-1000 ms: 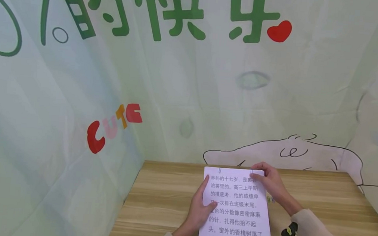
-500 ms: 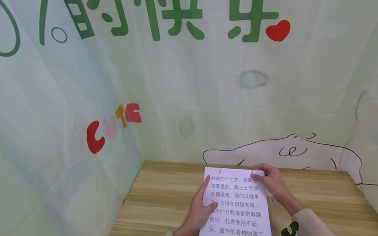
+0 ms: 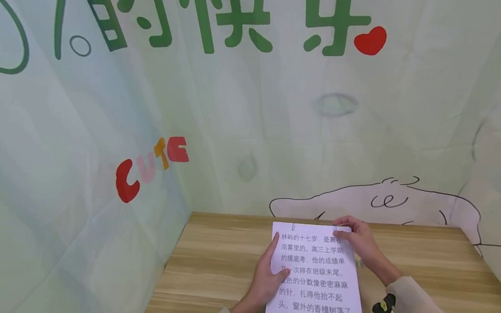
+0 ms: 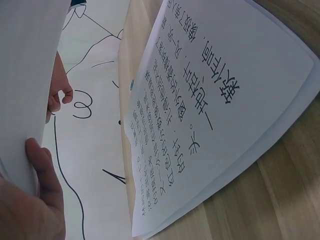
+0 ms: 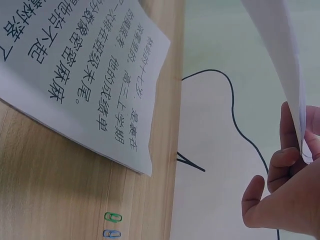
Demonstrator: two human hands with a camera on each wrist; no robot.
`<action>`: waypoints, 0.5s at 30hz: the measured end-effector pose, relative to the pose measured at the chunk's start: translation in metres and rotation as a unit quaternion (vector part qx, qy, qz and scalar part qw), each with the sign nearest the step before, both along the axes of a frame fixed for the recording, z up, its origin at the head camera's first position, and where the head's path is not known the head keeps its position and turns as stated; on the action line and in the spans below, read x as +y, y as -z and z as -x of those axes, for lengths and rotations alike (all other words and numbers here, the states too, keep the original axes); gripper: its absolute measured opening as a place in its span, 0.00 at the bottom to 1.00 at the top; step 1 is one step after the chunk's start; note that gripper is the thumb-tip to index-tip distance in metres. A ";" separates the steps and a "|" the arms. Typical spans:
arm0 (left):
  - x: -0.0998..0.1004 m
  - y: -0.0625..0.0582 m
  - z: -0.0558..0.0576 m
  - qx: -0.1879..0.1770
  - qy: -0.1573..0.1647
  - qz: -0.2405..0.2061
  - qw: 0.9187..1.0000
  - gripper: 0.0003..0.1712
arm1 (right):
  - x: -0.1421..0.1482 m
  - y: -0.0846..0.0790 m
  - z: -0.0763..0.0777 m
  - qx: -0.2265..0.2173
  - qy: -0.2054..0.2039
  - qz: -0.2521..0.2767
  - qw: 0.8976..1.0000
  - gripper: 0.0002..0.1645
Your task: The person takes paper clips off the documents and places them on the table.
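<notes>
A sheaf of white printed sheets (image 3: 309,301) is held up over the table. My left hand (image 3: 266,277) grips its left edge, thumb on the printed face and the other fingers mostly hidden behind. At the top right corner, my right hand (image 3: 361,243) pinches a paper clip (image 3: 335,228) together with the edge of the sheets; part of the clip is covered by the fingers. Another paper clip (image 3: 293,227) sits on the top edge further left. Both wrist views show a second stack of printed sheets (image 4: 270,50) lying on the table beneath the raised sheaf.
On the wooden table (image 3: 219,253), a green paper clip (image 5: 113,217) and a blue paper clip (image 5: 112,233) lie to the right of the lower stack. A fabric backdrop (image 3: 253,127) with printed drawings hangs behind and at the left. A black item (image 3: 383,307) shows at the right sleeve.
The raised sheaf has shifted very slightly to the right, covering a little more of the loose clips in the head view. Both hands keep their holds.
</notes>
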State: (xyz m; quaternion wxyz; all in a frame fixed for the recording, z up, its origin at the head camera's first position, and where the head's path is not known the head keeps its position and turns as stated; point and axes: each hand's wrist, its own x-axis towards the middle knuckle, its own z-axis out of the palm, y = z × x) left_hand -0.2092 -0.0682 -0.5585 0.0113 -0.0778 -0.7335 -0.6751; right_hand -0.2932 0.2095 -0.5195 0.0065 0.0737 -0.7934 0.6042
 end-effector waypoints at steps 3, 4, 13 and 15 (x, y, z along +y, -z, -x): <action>0.001 -0.001 0.000 0.000 0.001 0.001 1.000 0.59 | -0.001 -0.001 0.000 -0.001 0.001 0.001 1.000 0.19; 0.001 -0.002 0.000 0.001 0.001 0.002 1.000 0.59 | -0.001 -0.001 0.000 -0.002 0.002 0.001 1.000 0.19; 0.003 -0.004 0.000 -0.004 0.007 -0.008 1.000 0.59 | -0.004 -0.006 -0.005 -0.024 0.014 -0.019 0.999 0.17; 0.003 -0.003 0.001 -0.005 0.007 -0.007 1.000 0.59 | -0.006 -0.007 -0.006 -0.022 0.017 -0.026 0.999 0.17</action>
